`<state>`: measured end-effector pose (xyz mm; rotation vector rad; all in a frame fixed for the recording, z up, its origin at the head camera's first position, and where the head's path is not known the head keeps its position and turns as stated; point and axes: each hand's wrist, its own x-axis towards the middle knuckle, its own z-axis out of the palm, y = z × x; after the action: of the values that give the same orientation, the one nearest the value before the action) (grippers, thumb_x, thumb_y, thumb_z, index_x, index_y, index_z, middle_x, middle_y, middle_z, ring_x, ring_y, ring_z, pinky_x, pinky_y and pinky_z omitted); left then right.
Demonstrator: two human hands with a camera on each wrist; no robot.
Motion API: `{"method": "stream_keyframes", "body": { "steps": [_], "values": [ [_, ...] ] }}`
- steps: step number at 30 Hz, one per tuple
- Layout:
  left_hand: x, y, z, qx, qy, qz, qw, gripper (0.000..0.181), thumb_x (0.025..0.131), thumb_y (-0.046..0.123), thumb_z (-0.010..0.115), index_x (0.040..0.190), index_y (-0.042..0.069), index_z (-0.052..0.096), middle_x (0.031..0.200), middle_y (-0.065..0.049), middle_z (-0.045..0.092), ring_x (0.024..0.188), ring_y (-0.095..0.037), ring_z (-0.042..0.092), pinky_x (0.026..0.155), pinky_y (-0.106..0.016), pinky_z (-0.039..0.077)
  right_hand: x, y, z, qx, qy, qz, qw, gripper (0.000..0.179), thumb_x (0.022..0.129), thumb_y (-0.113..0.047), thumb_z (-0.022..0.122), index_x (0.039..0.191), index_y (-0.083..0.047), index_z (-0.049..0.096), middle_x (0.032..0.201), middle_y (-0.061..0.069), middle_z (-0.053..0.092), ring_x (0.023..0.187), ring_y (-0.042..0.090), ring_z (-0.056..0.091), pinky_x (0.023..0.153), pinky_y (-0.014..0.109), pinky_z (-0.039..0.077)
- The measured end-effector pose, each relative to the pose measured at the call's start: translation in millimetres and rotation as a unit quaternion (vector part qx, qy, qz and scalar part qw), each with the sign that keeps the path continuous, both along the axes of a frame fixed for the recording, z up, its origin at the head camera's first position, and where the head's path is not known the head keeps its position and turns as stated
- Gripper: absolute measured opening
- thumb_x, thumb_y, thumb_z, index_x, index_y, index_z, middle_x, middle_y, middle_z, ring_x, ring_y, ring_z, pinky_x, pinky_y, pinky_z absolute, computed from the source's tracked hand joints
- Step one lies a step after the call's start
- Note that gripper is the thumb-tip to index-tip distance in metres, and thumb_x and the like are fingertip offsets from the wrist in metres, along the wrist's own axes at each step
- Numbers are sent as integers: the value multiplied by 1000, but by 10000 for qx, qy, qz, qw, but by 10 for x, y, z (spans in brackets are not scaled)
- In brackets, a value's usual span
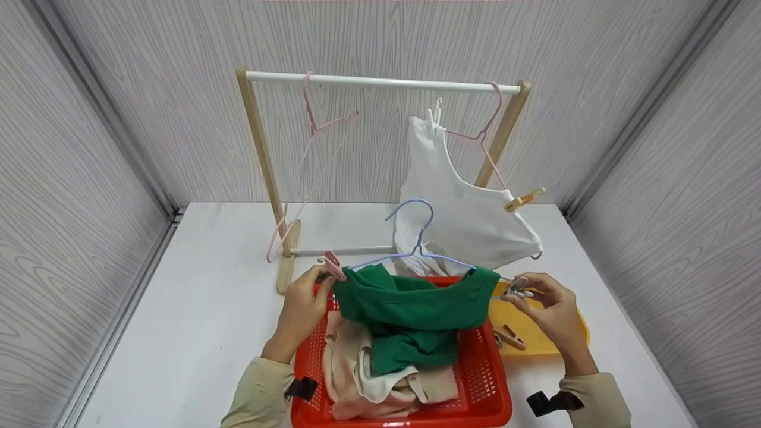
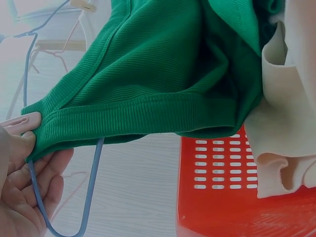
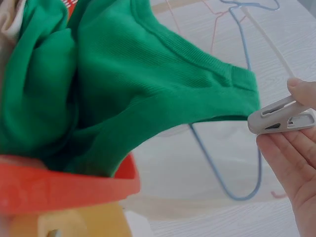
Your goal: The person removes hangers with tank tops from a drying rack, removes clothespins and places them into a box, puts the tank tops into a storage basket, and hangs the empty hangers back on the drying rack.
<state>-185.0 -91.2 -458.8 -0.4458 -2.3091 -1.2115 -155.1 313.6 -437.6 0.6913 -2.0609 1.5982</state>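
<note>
A green ribbed sleeveless top [image 1: 416, 303] hangs on a blue hanger [image 1: 419, 241] above the red basket [image 1: 493, 392]. My left hand [image 1: 303, 303] pinches the top's left strap at its outer end, the hanger's looped end passing by the fingers [image 2: 54, 173]. A pink clothespin [image 1: 334, 265] sits at that same strap. On the other side my right hand [image 1: 550, 303] pinches a pale grey clothespin [image 3: 279, 116] between thumb and fingers. Its tip is at the edge of the right strap; whether it bites the cloth I cannot tell.
Behind stands a rack with a white bar [image 1: 380, 82], bearing a bare pink hanger [image 1: 309, 128] and a white top [image 1: 458, 208] pegged at one strap by a yellow clothespin [image 1: 524, 200]. Beige clothes [image 1: 351, 368] lie in the basket. A yellow tray [image 1: 541, 339] holds clothespins.
</note>
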Motion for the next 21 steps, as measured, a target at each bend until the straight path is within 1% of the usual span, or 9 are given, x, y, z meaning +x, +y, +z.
{"method": "stream_keyframes", "body": {
  "steps": [2, 5, 8, 11, 17, 21],
  "values": [
    [5, -1, 6, 0, -43, -7, 10000, 9, 92, 5, 60, 100, 1, 63, 94, -11, 71, 87, -21, 67, 80, -39, 56, 18, 25, -53, 90, -176, -158, 9997, 33, 70, 24, 67, 101, 18, 58, 95, -4, 70, 88, 2, 67, 77, 12, 55],
    [11, -1, 16, 12, -65, -14, 10000, 10, 93, 5, 60, 101, 1, 63, 95, -11, 71, 88, -21, 67, 81, -39, 56, 31, 75, -150, 118, -331, -262, 9990, 32, 70, 23, 68, 100, 19, 59, 92, -4, 69, 84, 1, 69, 75, 13, 56],
    [10, 2, 24, 16, -21, -6, 10000, 9, 92, 5, 60, 100, 1, 63, 95, -11, 72, 89, -22, 68, 81, -39, 55, 35, 125, -241, 187, -429, -415, 9980, 30, 71, 23, 67, 99, 17, 60, 89, -7, 70, 80, 0, 70, 74, 13, 56],
    [3, 2, 20, 18, 22, 0, 10000, 9, 92, 4, 60, 99, 0, 63, 94, -12, 72, 89, -22, 68, 81, -40, 55, 34, 171, -319, 316, -604, -706, 9952, 28, 71, 23, 68, 97, 15, 61, 88, -12, 69, 78, -3, 69, 71, 13, 56],
    [3, 4, 12, 20, -29, -6, 10000, 9, 92, 3, 60, 100, -1, 63, 96, -12, 72, 90, -23, 68, 83, -41, 55, 19, 278, -490, 375, -1214, -1214, 9844, 26, 71, 20, 70, 95, 13, 63, 83, -16, 68, 74, -4, 68, 66, 15, 57],
    [6, 6, 19, 21, -19, -23, 10000, 9, 92, 3, 60, 100, -1, 63, 97, -13, 72, 90, -23, 68, 83, -41, 55, 14, 356, -617, 486, -1515, -1495, 9759, 26, 72, 16, 72, 97, 11, 64, 80, -17, 66, 71, -4, 67, 65, 14, 57]
  ]
}}
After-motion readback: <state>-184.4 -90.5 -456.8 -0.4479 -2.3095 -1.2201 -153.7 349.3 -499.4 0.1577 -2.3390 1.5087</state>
